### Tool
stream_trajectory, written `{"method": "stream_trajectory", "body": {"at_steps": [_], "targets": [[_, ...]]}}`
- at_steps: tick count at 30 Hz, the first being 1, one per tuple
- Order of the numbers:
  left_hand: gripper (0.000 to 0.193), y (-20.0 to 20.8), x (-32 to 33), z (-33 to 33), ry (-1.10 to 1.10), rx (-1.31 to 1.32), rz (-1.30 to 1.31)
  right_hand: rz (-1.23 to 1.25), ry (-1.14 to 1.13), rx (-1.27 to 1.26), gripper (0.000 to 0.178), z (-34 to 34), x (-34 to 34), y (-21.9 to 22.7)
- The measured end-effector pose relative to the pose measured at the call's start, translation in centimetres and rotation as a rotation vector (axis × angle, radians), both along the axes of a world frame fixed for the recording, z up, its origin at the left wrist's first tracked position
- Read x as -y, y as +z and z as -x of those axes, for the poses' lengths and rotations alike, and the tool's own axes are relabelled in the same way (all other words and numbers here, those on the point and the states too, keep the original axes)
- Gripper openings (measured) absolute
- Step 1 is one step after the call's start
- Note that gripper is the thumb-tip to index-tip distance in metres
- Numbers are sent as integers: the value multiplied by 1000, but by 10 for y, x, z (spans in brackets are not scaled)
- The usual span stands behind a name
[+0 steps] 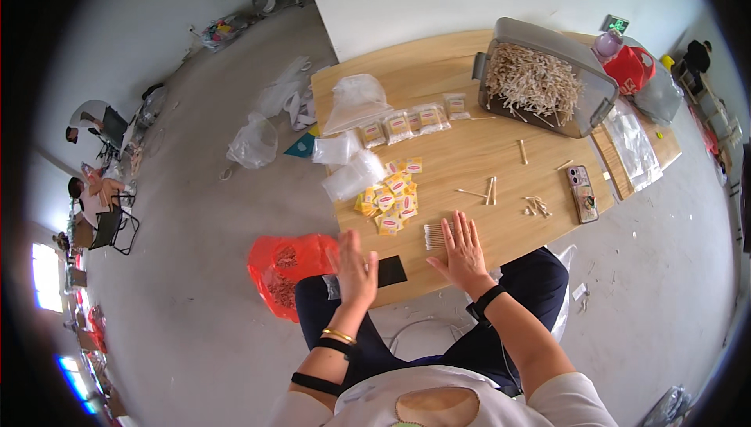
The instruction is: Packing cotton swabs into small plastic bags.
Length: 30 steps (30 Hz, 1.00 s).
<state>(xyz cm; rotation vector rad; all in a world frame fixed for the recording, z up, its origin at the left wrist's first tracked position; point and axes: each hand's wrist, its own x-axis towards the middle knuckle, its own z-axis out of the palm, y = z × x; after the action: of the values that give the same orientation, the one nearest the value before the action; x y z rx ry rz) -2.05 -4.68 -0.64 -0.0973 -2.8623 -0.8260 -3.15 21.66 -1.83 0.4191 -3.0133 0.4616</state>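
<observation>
My right hand (465, 257) lies nearly flat at the table's near edge, fingers stretched out over one end of a neat row of cotton swabs (432, 237). My left hand (356, 272) is raised beside a black flat pad (392, 270), its fingers extended and slightly blurred, with nothing seen in it. Beyond that hand is a pile of small yellow and white cards (389, 202). A few loose cotton swabs (490, 190) lie past the right hand, and a small heap of short swab pieces (537, 206) lies to its right.
A grey bin (592, 87) full of swabs is tipped at the back right. Filled clear packets (397, 126) and plastic bags (353, 177) are on the left. A phone (583, 194) lies at the right edge. A red bag (270, 259) hangs beside my left leg. People sit far left.
</observation>
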Motion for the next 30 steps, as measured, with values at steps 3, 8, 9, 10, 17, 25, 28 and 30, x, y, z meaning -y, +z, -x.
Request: {"method": "stream_trajectory", "body": {"at_steps": [3,8,9,10,17,25,28,30], "targets": [[64,-30,64,-27,263,15,-64,5,74,16,97,-10,24,0],[65,-61,77,-41,619,151,-466,-41,258,22,96,-33,76,-2],[65,-64,74,-40,628,214,-462,-35,251,7,96,-34,80,-4],[67,-66,72,-37,636,277,-457,-38,251,7,96,-35,84,-4],[77,-94,54,-29,792,57,-433,-42,233,11,92,-40,105,-4],[74,-102,49,-26,751,245,-794,-99,246,4,90,-40,106,-8],[75,-99,41,-24,781,85,-815,-106,259,-6,90,-39,116,-9],[73,-93,41,-24,731,64,-764,-54,255,22,91,-40,122,-8]]}}
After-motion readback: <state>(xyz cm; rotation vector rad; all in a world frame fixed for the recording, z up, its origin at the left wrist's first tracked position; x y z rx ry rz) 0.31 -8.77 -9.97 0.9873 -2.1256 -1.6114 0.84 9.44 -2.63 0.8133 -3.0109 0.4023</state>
